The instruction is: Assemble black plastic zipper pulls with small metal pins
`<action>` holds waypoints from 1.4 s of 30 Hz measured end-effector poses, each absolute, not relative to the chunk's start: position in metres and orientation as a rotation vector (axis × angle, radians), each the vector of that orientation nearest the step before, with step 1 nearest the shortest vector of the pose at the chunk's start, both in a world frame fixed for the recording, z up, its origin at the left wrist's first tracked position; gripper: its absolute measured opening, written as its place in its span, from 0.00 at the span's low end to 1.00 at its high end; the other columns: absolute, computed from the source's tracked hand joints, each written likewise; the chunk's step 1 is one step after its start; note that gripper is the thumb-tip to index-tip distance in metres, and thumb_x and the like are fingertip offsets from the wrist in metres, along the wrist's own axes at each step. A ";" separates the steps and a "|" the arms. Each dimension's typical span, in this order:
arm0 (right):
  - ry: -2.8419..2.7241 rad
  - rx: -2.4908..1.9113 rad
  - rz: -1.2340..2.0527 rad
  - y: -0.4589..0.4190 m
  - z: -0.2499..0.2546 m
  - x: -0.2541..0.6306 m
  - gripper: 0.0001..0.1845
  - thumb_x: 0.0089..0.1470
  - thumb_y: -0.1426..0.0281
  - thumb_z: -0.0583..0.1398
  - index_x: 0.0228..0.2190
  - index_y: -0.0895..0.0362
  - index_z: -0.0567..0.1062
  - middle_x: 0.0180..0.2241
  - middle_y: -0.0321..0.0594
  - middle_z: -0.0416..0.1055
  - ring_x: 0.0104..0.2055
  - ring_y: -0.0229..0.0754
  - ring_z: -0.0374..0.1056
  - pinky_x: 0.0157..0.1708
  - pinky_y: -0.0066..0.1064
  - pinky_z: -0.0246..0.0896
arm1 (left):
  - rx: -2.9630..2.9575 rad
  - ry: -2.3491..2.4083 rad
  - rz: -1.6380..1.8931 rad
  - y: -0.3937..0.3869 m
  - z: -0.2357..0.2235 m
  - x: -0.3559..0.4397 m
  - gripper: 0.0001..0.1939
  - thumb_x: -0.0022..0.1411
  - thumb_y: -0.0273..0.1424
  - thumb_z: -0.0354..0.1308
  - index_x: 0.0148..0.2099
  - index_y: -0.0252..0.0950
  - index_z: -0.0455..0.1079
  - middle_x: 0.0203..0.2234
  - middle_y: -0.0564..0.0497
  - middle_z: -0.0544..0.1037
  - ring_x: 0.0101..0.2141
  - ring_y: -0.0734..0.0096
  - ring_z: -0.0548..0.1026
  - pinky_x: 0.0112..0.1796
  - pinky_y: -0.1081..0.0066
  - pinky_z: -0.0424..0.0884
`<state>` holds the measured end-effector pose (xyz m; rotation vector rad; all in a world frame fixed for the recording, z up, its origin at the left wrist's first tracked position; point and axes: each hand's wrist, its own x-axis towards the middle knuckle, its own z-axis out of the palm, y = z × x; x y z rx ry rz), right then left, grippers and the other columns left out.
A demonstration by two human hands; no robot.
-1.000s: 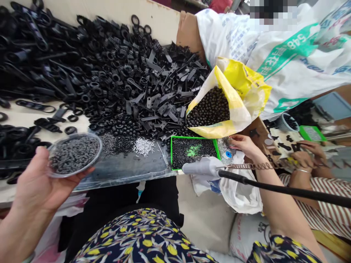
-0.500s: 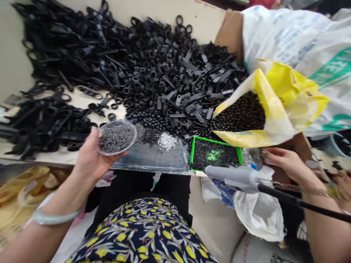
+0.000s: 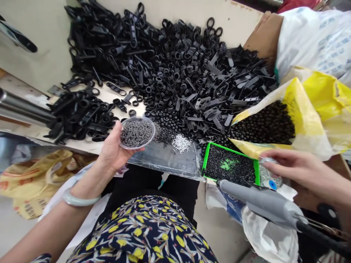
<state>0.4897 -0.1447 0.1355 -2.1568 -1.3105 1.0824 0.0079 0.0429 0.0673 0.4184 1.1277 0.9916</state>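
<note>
My left hand (image 3: 113, 148) is closed on the rim and underside of a round clear plastic tub (image 3: 153, 137) full of small dark grey parts, held over the table's front edge. At the right, my right hand (image 3: 296, 170) has thumb and fingers pinched together beside some shiny clear plastic (image 3: 270, 174); what exactly lies between the fingertips is hard to make out. A green tray (image 3: 257, 173) of tiny black parts is just left of that hand. White pins (image 3: 181, 143) form a small heap between tub and tray.
Heaped black plastic parts (image 3: 175, 69) cover the table's back. An open yellow-and-white bag (image 3: 309, 117) of black beads lies at the right. A grey powered screwdriver (image 3: 257, 201) on a cable hangs before the tray. Metal tubes (image 3: 24, 109) project at the left.
The view has swung left, so the table's contents sit further right. My left hand still holds the tub. The fingers of my right hand have come nearer the green tray's right edge.
</note>
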 end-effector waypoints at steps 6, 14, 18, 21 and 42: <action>-1.912 -1.842 1.284 -0.028 0.085 0.362 0.11 0.56 0.64 0.63 0.40 0.53 0.82 0.25 0.32 0.77 0.26 0.38 0.71 0.28 0.28 0.65 | 0.427 1.109 0.956 0.037 0.067 0.009 0.26 0.78 0.42 0.42 0.51 0.31 0.77 0.39 0.43 0.85 0.31 0.60 0.83 0.21 0.67 0.81; -2.575 -1.771 0.566 0.011 0.026 0.287 0.12 0.62 0.73 0.59 0.46 0.55 0.79 0.42 0.44 0.76 0.38 0.42 0.74 0.38 0.29 0.61 | 0.389 1.157 0.941 0.035 0.059 -0.001 0.24 0.76 0.44 0.47 0.54 0.33 0.76 0.41 0.41 0.84 0.32 0.61 0.83 0.24 0.68 0.81; -2.683 -1.780 0.517 0.009 0.035 0.286 0.14 0.68 0.66 0.58 0.52 0.54 0.77 0.44 0.47 0.77 0.38 0.45 0.76 0.38 0.31 0.62 | 0.373 1.136 0.934 0.037 0.058 -0.001 0.24 0.76 0.44 0.47 0.57 0.32 0.75 0.41 0.41 0.84 0.32 0.60 0.83 0.22 0.68 0.81; -2.606 -1.667 0.609 0.009 0.041 0.296 0.18 0.68 0.70 0.57 0.57 0.51 0.75 0.47 0.46 0.79 0.44 0.46 0.78 0.44 0.32 0.65 | 0.371 1.120 0.953 0.038 0.060 0.001 0.25 0.75 0.45 0.50 0.59 0.33 0.74 0.41 0.41 0.85 0.33 0.60 0.83 0.23 0.68 0.81; -1.005 -1.642 1.055 -0.075 0.116 0.404 0.24 0.49 0.56 0.73 0.43 0.58 0.83 0.24 0.36 0.76 0.24 0.35 0.70 0.26 0.28 0.74 | 0.828 0.523 0.372 0.026 0.087 0.207 0.31 0.74 0.55 0.44 0.59 0.38 0.73 0.55 0.37 0.80 0.52 0.51 0.80 0.43 0.60 0.81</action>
